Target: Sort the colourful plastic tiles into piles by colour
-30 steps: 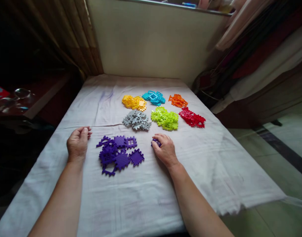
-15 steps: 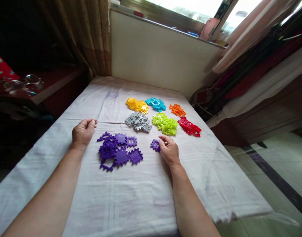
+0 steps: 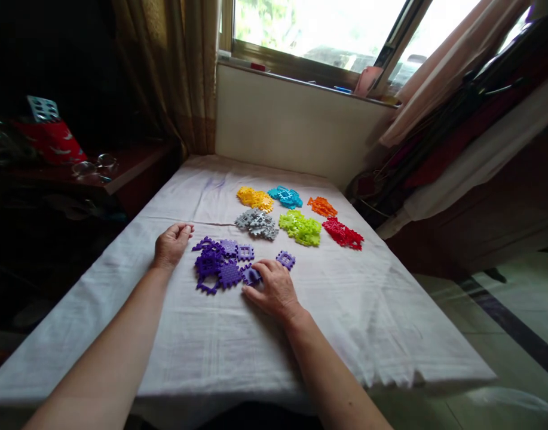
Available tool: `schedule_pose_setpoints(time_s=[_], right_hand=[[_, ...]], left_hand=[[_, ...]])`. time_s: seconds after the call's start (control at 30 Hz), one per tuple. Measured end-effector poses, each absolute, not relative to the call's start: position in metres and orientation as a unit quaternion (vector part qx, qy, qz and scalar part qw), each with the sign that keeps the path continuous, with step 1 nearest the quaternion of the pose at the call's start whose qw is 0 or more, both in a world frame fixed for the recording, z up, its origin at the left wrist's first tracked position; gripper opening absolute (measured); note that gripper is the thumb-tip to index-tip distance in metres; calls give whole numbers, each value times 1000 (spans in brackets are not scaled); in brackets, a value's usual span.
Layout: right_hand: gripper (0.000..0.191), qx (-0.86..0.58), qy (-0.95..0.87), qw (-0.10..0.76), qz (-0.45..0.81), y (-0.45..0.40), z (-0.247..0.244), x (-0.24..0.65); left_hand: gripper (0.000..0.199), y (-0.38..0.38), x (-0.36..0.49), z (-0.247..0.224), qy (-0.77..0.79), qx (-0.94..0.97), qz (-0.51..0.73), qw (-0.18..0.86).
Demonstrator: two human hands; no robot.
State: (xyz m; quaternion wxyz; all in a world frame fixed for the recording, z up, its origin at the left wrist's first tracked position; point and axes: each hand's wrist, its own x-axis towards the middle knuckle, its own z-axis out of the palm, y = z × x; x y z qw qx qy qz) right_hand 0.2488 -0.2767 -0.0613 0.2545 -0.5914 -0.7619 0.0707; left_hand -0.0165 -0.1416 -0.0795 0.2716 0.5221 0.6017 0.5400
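My right hand [image 3: 274, 288] is at a solid purple interlocking tile [image 3: 250, 275], its thumb at the near edge and its fingers over the far side. The tile lies flat at the right end of a loose pile of purple tiles [image 3: 210, 263], some solid and some with openings. Just beyond that hand, a purple window tile [image 3: 285, 259] lies apart on the cloth. My left hand [image 3: 173, 245] hovers or rests left of the pile, fingers curled closed, with nothing visible in them.
Beyond the purple pile lie grey [image 3: 257, 224], lime green [image 3: 300, 228], red [image 3: 343, 233], yellow [image 3: 254, 198], blue [image 3: 286, 196] and orange [image 3: 323, 206] tile piles. A white cloth [image 3: 202, 352] covers the table. Eyeglasses [image 3: 94, 168] sit on a side table at left.
My right hand has let go of the purple window tile and moved left and nearer, onto the solid purple tile. My left hand stays closed beside the pile. The camera view has shifted.
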Motion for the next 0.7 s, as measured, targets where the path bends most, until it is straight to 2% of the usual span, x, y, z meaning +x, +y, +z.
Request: schedule_pose_setpoints(time_s=[0.17,0.33,0.5,0.7], right_hand=[[30,-610,-747,258,67,-277,-66,248],[26,-619,-736,268,53,-277,-67,250],[33,-656,-673,339,33,-267,-69,273],[38,-734,-592,331,31,-256,-80,308]], left_hand=[[33,-157,-15,-79,609,543,518,257],[34,-172,-8,-74,626,566,483,234],[41,-185,0,-66,623,660,373,194],[44,-185,3,-65,571,739,317,166]])
